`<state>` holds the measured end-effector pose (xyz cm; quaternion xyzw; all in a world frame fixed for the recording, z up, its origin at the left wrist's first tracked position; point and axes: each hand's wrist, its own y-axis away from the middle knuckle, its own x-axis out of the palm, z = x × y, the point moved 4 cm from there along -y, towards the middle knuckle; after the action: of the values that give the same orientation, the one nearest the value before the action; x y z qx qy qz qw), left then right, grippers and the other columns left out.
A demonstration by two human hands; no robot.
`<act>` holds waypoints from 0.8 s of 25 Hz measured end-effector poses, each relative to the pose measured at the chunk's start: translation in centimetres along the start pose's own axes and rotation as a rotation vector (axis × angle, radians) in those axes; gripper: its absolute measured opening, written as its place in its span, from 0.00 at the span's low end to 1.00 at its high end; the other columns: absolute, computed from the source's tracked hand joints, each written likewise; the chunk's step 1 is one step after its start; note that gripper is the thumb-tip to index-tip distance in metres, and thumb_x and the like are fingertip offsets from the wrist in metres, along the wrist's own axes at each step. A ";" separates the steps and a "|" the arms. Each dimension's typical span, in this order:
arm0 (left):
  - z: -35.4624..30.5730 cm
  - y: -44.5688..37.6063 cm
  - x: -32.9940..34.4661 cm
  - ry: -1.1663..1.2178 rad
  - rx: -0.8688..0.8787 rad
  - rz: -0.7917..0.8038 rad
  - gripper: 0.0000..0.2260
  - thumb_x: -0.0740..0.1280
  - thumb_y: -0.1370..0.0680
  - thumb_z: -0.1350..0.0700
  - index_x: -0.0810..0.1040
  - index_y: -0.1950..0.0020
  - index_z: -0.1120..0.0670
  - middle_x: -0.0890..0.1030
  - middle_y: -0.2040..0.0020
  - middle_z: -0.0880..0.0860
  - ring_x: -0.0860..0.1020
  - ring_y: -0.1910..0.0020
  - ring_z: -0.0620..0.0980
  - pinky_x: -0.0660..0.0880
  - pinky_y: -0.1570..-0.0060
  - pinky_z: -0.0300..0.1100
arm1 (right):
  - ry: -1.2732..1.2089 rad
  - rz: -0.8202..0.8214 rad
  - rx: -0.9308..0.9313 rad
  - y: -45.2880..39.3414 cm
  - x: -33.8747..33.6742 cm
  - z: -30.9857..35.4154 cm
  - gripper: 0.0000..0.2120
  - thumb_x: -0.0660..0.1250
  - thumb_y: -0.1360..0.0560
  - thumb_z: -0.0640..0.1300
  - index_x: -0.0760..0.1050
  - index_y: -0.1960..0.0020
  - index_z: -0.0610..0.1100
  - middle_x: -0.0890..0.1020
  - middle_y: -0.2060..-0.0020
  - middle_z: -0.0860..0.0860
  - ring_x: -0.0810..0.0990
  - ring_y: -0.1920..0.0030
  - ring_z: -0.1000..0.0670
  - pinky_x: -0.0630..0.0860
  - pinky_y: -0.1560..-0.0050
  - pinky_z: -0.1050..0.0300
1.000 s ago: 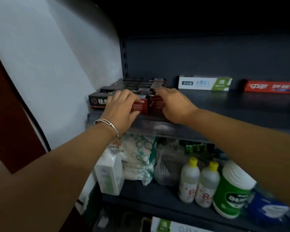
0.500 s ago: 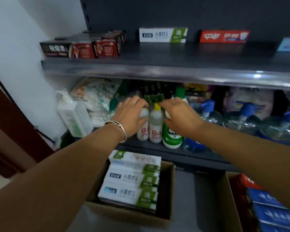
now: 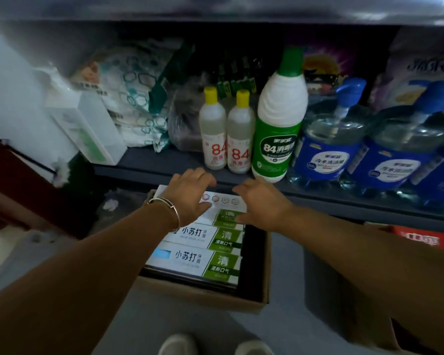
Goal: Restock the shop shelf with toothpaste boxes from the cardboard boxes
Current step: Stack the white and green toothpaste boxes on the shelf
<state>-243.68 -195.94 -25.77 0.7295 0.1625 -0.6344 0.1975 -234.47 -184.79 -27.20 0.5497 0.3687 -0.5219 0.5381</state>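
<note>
A cardboard box (image 3: 210, 295) on the floor below the shelf holds several white-and-green toothpaste boxes (image 3: 198, 261) stacked flat. My left hand (image 3: 189, 194), a metal bangle on its wrist, hovers over the far toothpaste box (image 3: 224, 202) with fingers loosely spread. My right hand (image 3: 260, 202) is beside it, fingers extended over the same box's green end. Neither hand grips anything. A red toothpaste box (image 3: 426, 240) shows at the right edge in a second cardboard box.
The lower shelf edge (image 3: 149, 170) runs just beyond my hands. On it stand two small yellow-capped bottles (image 3: 226, 142), a green-labelled bottle (image 3: 278, 124), blue pump bottles (image 3: 328, 139) and a white carton (image 3: 87, 129). My shoes (image 3: 213, 345) are at the bottom.
Both hands came down from the upper shelf's dark toothpaste boxes, past the bottles, to just above the white-and-green boxes in the cardboard box. My view tilted downward.
</note>
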 end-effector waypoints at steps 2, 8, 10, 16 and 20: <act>1.3 -0.1 1.4 0.024 0.028 -0.019 0.17 0.66 0.25 0.53 0.71 0.38 0.52 0.72 0.40 0.52 0.70 0.39 0.53 0.64 0.42 0.47 | -0.019 0.030 0.024 -2.2 1.5 0.5 0.33 0.68 0.28 0.56 0.63 0.29 0.43 0.67 0.36 0.44 0.65 0.36 0.42 0.66 0.36 0.49; 4.1 0.0 4.1 0.079 0.083 0.002 0.13 0.66 0.24 0.54 0.74 0.40 0.52 0.74 0.42 0.50 0.71 0.42 0.50 0.65 0.41 0.42 | -0.121 -0.005 0.087 -6.4 4.7 1.7 0.24 0.67 0.26 0.48 0.67 0.33 0.43 0.68 0.37 0.44 0.64 0.35 0.43 0.64 0.37 0.51; 4.4 0.7 4.5 0.087 0.117 0.022 0.11 0.66 0.24 0.54 0.75 0.42 0.52 0.75 0.44 0.50 0.72 0.43 0.49 0.65 0.42 0.40 | -0.203 -0.036 0.104 -6.4 4.7 1.5 0.20 0.67 0.25 0.46 0.69 0.35 0.44 0.69 0.38 0.45 0.64 0.36 0.44 0.63 0.38 0.51; 3.6 3.7 7.4 0.028 0.250 0.286 0.19 0.68 0.25 0.50 0.72 0.37 0.53 0.73 0.39 0.51 0.71 0.40 0.49 0.66 0.39 0.39 | -0.290 -0.159 0.142 -4.2 2.2 -0.7 0.19 0.69 0.27 0.47 0.72 0.39 0.43 0.72 0.43 0.44 0.67 0.38 0.44 0.64 0.38 0.52; 2.5 4.8 9.8 -0.101 0.242 0.419 0.26 0.70 0.28 0.48 0.67 0.33 0.53 0.69 0.36 0.52 0.67 0.38 0.50 0.65 0.37 0.42 | -0.287 -0.152 0.175 -2.8 2.8 -0.7 0.23 0.70 0.28 0.49 0.71 0.36 0.41 0.72 0.43 0.44 0.67 0.39 0.44 0.66 0.37 0.50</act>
<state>-242.11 -201.49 -35.40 0.7331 -0.0795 -0.6300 0.2437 -236.50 -184.10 -30.61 0.4849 0.2819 -0.6643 0.4941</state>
